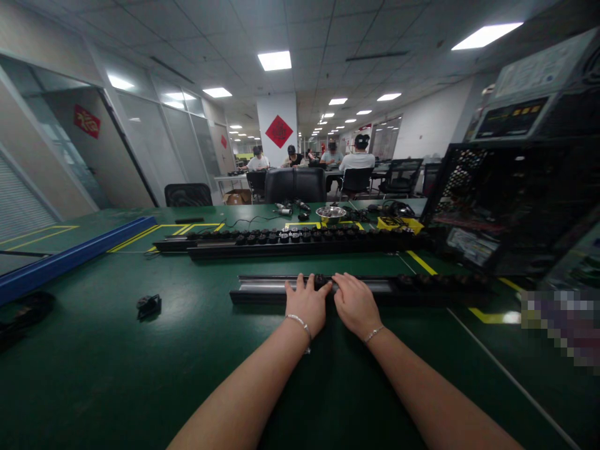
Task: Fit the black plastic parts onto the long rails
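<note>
A long black rail (260, 296) with a silvery channel along its top lies crosswise in front of me. My left hand (307, 305) rests on it with spread fingers, the thumb stretched toward the right hand. My right hand (356, 304) is bent over the same rail with its fingers close together. Between the two hands a small black module (320, 279) shows in the channel, partly hidden by fingers. Several dark modules (422, 282) sit toward the rail's right end. Both wrists wear thin bracelets.
Behind lie more black rails (248, 251) with rows of modules. A loose black piece (149, 306) and a blue beam (79, 253) are on the left. A metal bowl (330, 214) and a yellow tray (400, 224) stand farther back. Dark equipment (506, 206) rises at right. People sit beyond.
</note>
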### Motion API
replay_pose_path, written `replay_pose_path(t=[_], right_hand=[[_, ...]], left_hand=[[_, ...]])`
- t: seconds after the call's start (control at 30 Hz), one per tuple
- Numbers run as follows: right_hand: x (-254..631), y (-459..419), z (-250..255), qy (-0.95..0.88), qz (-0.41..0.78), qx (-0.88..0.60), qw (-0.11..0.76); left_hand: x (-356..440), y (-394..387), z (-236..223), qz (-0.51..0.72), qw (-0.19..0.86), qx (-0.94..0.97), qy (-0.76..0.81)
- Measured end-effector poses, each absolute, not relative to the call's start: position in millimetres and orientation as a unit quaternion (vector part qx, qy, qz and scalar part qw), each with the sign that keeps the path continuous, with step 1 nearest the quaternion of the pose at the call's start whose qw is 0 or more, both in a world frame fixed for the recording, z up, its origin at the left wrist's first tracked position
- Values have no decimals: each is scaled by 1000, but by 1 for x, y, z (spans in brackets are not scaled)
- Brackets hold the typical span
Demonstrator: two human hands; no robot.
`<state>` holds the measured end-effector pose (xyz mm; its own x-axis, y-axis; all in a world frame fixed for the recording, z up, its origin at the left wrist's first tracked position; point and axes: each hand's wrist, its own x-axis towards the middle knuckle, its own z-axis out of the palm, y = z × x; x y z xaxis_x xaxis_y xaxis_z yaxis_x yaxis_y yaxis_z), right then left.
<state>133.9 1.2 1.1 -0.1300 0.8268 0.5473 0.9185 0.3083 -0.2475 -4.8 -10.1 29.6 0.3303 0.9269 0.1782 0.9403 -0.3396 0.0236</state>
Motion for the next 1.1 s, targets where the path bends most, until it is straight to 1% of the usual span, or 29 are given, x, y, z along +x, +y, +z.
replay_pose_path(t=[0.3,0.47,0.8,1.1], right_hand=[[134,2,0,-748,-71,-585,306],[134,2,2,-747,-66,-586,306],[132,0,6,-745,-45,-597,294],[133,0,8,-741,-28,-606,288]], left_hand=[[-9,-8,33,-91,33,-804,-586],[-18,-7,32,-98,45,-801,-589],[-43,-5,30,-73,39,-792,-605],[-47,-5,27,-86,43,-789,-606]])
